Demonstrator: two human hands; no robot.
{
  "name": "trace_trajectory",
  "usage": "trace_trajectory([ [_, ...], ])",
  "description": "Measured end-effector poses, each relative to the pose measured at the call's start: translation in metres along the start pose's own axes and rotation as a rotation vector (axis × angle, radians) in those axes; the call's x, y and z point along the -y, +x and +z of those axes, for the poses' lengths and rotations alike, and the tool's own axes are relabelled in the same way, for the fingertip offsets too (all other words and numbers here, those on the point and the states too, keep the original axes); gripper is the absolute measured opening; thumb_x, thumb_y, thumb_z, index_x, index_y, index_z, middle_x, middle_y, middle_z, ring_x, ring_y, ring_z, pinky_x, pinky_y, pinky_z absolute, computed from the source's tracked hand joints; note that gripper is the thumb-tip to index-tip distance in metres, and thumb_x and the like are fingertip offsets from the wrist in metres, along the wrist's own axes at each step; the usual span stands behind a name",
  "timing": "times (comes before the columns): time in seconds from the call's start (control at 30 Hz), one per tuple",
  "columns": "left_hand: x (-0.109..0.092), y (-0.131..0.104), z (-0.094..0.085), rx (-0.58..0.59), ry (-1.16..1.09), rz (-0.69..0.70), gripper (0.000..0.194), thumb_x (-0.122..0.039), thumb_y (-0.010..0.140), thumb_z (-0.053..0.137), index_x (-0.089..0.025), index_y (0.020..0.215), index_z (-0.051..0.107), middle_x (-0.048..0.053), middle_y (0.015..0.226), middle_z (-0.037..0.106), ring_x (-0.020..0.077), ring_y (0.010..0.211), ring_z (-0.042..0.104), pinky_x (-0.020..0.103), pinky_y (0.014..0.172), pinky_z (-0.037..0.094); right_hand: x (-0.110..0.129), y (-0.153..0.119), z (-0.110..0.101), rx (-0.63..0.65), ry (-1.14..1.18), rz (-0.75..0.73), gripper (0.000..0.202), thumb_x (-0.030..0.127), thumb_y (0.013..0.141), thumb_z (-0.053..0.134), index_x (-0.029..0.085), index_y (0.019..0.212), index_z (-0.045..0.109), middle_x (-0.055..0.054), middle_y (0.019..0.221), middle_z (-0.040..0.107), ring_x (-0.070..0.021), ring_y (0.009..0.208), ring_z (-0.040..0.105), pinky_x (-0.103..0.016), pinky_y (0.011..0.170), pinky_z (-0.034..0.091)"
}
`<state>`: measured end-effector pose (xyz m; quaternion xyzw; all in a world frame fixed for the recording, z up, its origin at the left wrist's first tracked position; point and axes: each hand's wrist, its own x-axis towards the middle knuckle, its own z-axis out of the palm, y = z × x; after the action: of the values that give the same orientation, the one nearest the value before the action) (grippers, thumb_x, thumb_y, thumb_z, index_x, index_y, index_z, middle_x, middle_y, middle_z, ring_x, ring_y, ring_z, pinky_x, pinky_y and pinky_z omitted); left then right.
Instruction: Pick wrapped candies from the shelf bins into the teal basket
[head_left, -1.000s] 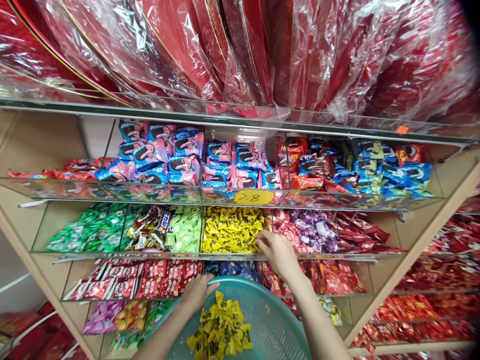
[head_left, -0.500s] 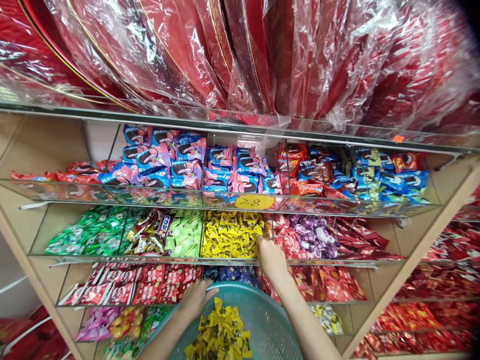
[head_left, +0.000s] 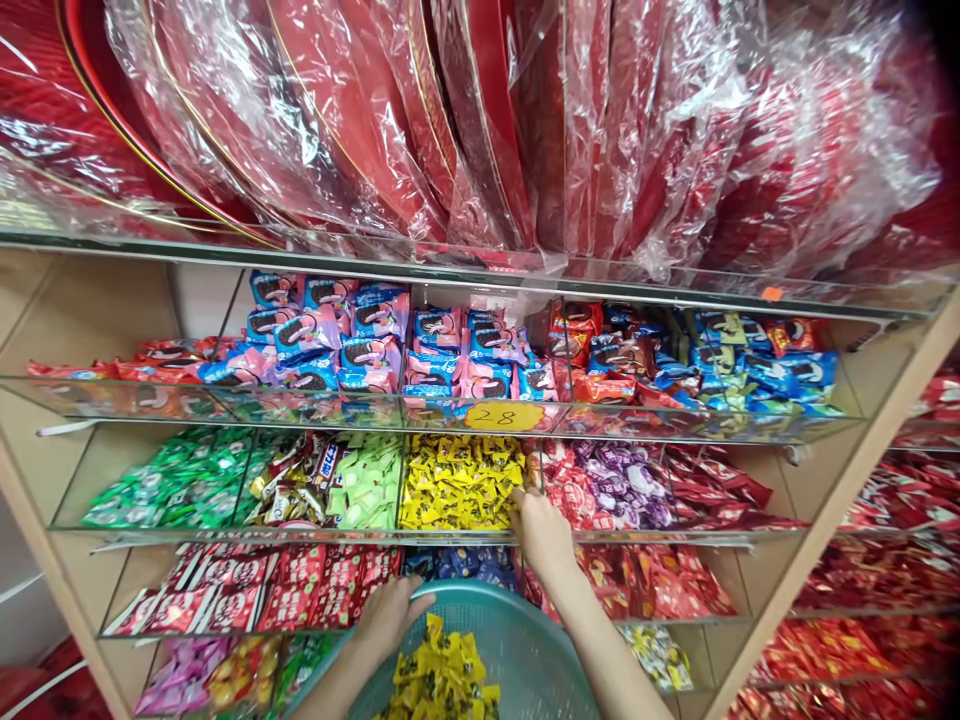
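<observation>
My left hand grips the rim of a green plastic basket, thumb over the near side of the rim. A heap of yellow wrapped candies lies in the basket. My right hand reaches past the basket to the shelf, at the front right corner of the compartment of yellow candies. Its fingers are curled in beside those candies, and what they hold, if anything, is hidden. Red wrapped candies lie just right of this hand, behind a glass divider.
Glass shelves hold green candies, purple candies and red packets. Blue and pink cookie packs fill the shelf above, with a yellow "28" tag on its glass edge. Plastic-wrapped red items stand on top.
The whole shelf sits slightly lower in the view. Both hands keep nearly the same place: the left on the basket rim, the right at the yellow candies.
</observation>
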<state>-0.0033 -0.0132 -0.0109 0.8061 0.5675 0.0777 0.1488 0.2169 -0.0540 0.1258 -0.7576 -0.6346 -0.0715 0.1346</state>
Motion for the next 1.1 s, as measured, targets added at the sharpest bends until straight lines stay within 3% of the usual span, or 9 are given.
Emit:
trace_trajectory([
  [0.23, 0.001, 0.000, 0.001, -0.026, 0.016, 0.023, 0.047, -0.054, 0.087, 0.035, -0.023, 0.110, 0.061, 0.008, 0.103, 0.067, 0.0240, 0.098, 0.061, 0.024, 0.069, 0.042, 0.002, -0.001, 0.003, -0.024, -0.009, 0.016, 0.022, 0.018, 0.091, 0.036, 0.018, 0.096, 0.058, -0.009, 0.093, 0.064, -0.0188, 0.079, 0.065, -0.024, 0.059, 0.042],
  [0.47, 0.003, 0.001, 0.003, -0.033, -0.006, 0.033, 0.049, -0.053, 0.086, 0.036, -0.020, 0.114, 0.060, 0.009, 0.104, 0.068, 0.0247, 0.100, 0.060, 0.025, 0.070, 0.043, -0.001, -0.001, 0.009, -0.055, 0.030, 0.011, 0.021, 0.019, 0.091, 0.036, 0.019, 0.090, 0.057, -0.007, 0.091, 0.064, -0.0181, 0.077, 0.065, -0.023, 0.056, 0.039],
  [0.8, 0.001, -0.002, 0.000, -0.010, -0.046, 0.021, 0.050, -0.055, 0.085, 0.035, -0.021, 0.111, 0.061, 0.010, 0.102, 0.068, 0.0257, 0.098, 0.061, 0.026, 0.071, 0.042, -0.002, -0.002, 0.012, -0.156, 0.144, -0.005, 0.019, 0.025, 0.091, 0.041, 0.021, 0.096, 0.058, -0.006, 0.097, 0.063, -0.0149, 0.078, 0.064, -0.022, 0.060, 0.039],
  [0.93, 0.001, -0.002, 0.001, -0.007, -0.047, 0.008, 0.049, -0.056, 0.085, 0.036, -0.024, 0.113, 0.060, 0.008, 0.105, 0.067, 0.0245, 0.101, 0.059, 0.026, 0.075, 0.042, -0.005, -0.002, 0.011, -0.256, 0.314, -0.045, 0.024, 0.026, 0.090, 0.040, 0.021, 0.101, 0.060, -0.006, 0.100, 0.064, -0.0164, 0.084, 0.063, -0.024, 0.067, 0.043],
  [1.03, 0.001, -0.001, 0.002, -0.007, -0.028, 0.009, 0.047, -0.054, 0.085, 0.037, -0.024, 0.114, 0.059, 0.008, 0.108, 0.066, 0.0239, 0.103, 0.058, 0.025, 0.076, 0.042, -0.004, -0.003, 0.006, -0.304, 0.573, -0.136, 0.024, 0.030, 0.087, 0.044, 0.019, 0.096, 0.063, -0.007, 0.099, 0.066, -0.0187, 0.088, 0.062, -0.027, 0.074, 0.045],
  [1.1, 0.001, 0.000, 0.003, -0.007, -0.016, 0.019, 0.046, -0.054, 0.086, 0.036, -0.024, 0.112, 0.060, 0.008, 0.107, 0.066, 0.0237, 0.102, 0.058, 0.025, 0.075, 0.042, 0.001, -0.006, 0.002, -0.243, 0.789, -0.165, 0.027, 0.036, 0.084, 0.048, 0.018, 0.094, 0.065, -0.007, 0.095, 0.067, -0.0175, 0.073, 0.064, -0.027, 0.067, 0.047],
])
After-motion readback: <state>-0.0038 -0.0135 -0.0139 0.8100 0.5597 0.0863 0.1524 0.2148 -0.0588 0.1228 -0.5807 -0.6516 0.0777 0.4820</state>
